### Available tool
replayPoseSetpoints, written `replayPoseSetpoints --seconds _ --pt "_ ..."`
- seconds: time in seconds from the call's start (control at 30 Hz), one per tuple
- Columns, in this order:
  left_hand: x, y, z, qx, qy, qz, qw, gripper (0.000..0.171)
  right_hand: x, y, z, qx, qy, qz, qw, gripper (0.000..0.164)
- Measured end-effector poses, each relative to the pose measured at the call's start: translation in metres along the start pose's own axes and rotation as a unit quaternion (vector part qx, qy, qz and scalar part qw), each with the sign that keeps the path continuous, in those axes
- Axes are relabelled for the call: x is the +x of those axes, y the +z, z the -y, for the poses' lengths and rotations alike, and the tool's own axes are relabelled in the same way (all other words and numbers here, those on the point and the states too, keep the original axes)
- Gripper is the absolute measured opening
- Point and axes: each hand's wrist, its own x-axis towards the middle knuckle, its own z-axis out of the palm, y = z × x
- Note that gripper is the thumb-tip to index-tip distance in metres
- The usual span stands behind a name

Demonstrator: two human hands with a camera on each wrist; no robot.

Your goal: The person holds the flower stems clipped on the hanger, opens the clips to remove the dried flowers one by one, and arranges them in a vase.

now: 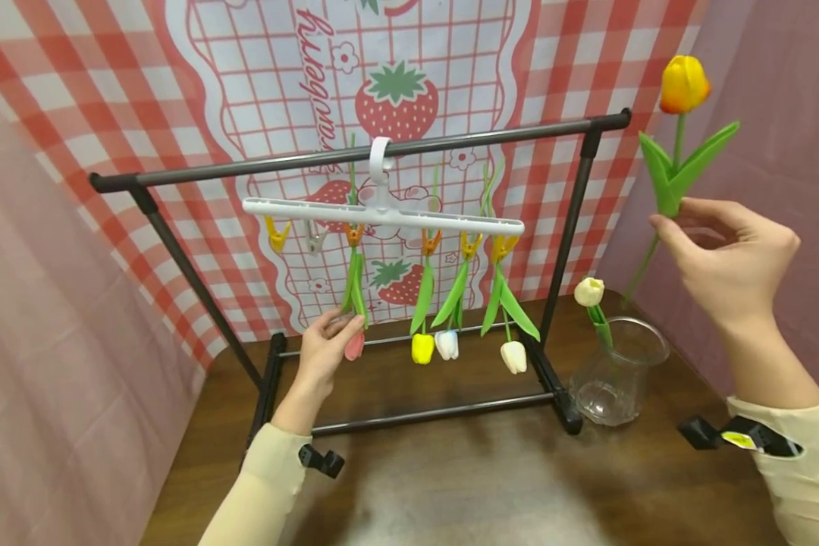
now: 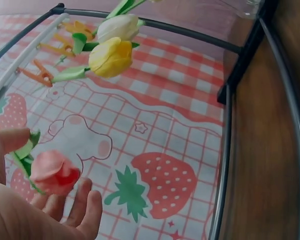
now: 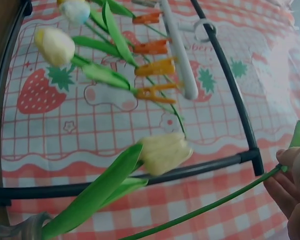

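Note:
A pink tulip [image 1: 354,346] hangs head-down from an orange clip on the white hanger [image 1: 382,215]. My left hand [image 1: 326,350] holds it by leaves and flower, thumb in front; in the left wrist view the fingers [image 2: 79,207] curve below the bloom. At the right, my right hand [image 1: 737,246] pinches a yellow-orange tulip [image 1: 685,83] upright by its stem, just below the leaves. The stem's lower end hangs behind a glass vase [image 1: 607,394], in which a white tulip [image 1: 590,291] stands.
From other clips hang a yellow tulip [image 1: 422,349], a pale bluish-white tulip [image 1: 447,345] and a white tulip [image 1: 513,356]. A yellow clip [image 1: 277,233] and a grey clip [image 1: 314,238] hang bare. The dark rack [image 1: 491,138] stands on a wooden table [image 1: 437,478].

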Motion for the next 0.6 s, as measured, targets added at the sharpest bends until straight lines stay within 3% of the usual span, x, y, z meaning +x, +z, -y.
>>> replayPoseSetpoints --seconds 0.27,0.37,0.6 --pt "-0.002 0.003 -0.003 -0.074 0.015 -0.01 0.9971 0.016 -0.002 -0.015 -0.034 -0.09 0.03 0.024 0.995 0.029" --pt "-0.003 -0.001 -0.002 -0.08 0.013 -0.016 0.9965 0.009 -0.007 -0.019 -0.046 -0.11 0.03 0.035 0.993 0.03" --pt "-0.007 -0.01 0.001 -0.092 0.018 -0.034 0.995 0.015 -0.025 -0.021 -0.069 -0.107 0.051 0.045 0.992 0.031"
